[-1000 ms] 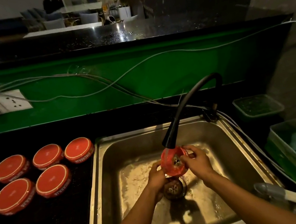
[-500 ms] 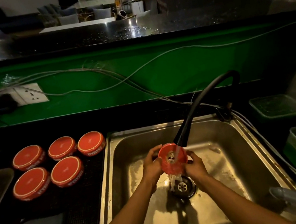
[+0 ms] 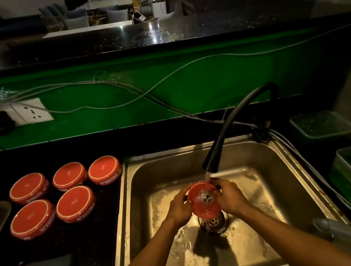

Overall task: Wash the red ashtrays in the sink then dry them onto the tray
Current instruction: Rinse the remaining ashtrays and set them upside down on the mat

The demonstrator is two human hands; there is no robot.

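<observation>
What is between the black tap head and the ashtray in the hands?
Head view: only a short water stream runs from tap head down to ashtray.

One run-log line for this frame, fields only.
phase: rinsing | both hands hold red ashtray under running faucet over sink drain | five ashtrays upside down left of sink

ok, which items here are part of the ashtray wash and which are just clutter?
Job:
- red ashtray, held by left hand and right hand
- faucet, running
- sink
- five upturned ashtrays

Lying about:
- cables
- wall socket
- green bins
</observation>
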